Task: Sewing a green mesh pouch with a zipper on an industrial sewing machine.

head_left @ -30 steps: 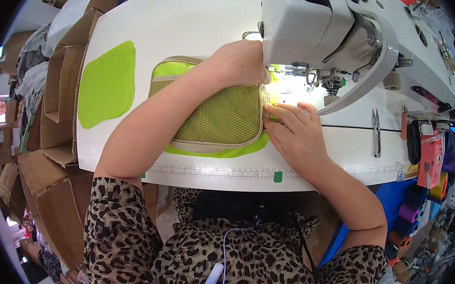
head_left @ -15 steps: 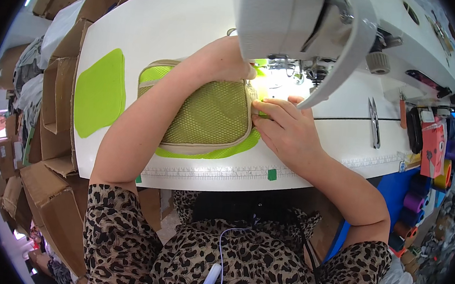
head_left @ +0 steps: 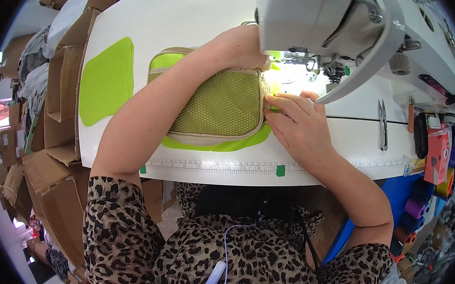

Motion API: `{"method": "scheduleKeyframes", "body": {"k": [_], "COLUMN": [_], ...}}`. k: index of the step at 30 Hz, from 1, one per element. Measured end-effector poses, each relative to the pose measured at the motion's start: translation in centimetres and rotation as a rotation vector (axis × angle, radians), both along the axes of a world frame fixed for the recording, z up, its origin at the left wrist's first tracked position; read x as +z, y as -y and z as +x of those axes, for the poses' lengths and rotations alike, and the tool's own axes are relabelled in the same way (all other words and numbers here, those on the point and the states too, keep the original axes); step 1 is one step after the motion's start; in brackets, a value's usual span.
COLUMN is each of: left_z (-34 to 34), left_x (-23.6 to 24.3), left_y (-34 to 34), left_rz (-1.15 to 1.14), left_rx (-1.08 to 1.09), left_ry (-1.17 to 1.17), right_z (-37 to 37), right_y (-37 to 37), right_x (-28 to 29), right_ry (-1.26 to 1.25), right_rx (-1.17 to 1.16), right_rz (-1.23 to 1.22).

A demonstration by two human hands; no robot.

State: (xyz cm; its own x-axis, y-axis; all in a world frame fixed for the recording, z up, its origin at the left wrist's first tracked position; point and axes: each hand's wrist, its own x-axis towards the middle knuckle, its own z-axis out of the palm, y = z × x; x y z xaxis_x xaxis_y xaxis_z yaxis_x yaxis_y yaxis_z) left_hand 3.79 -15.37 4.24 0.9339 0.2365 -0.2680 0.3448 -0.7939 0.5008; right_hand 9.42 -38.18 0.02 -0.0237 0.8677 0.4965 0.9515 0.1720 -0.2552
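A mesh pouch [head_left: 222, 107], olive over lime green with beige piping, lies on the sewing machine table. Its right edge is by the brightly lit needle area of the white sewing machine [head_left: 295, 22]. My left arm crosses over the pouch. My left hand [head_left: 250, 50] bends down at the pouch's upper right corner, closed on its edge; the machine head hides most of its fingers. With fingers pressed together, my right hand [head_left: 301, 118] grips the pouch's right edge, where a bit of lime fabric shows. The needle tip cannot be made out.
Lime green fabric pieces [head_left: 106, 82] lie at the table's left. Thread snips [head_left: 382, 125] rest on the right, near a pink box [head_left: 437, 153]. A ruler strip [head_left: 215, 166] runs along the front edge. Cardboard boxes [head_left: 54, 203] crowd the left side; thread spools [head_left: 413, 208] stand at the right.
The whole view has shifted slightly, with the table and machine appearing a little farther right and up. Both hands keep their places on the pouch.
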Motion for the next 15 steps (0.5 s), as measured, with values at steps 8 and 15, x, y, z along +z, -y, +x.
{"method": "scheduleKeyframes", "body": {"k": [8, 15], "left_z": [0.2, 0.5], "left_x": [-1.7, 0.5], "left_y": [-1.5, -0.1], "left_rz": [0.189, 0.232], "left_rx": [-0.04, -0.004], "left_ry": [0.16, 0.092], "right_z": [1.4, 2.2], "right_y": [-0.6, 0.0], "right_x": [-0.1, 0.2], "right_ry": [0.013, -0.01], "right_rx": [-0.007, -0.012], "right_rz": [-0.009, -0.015]}}
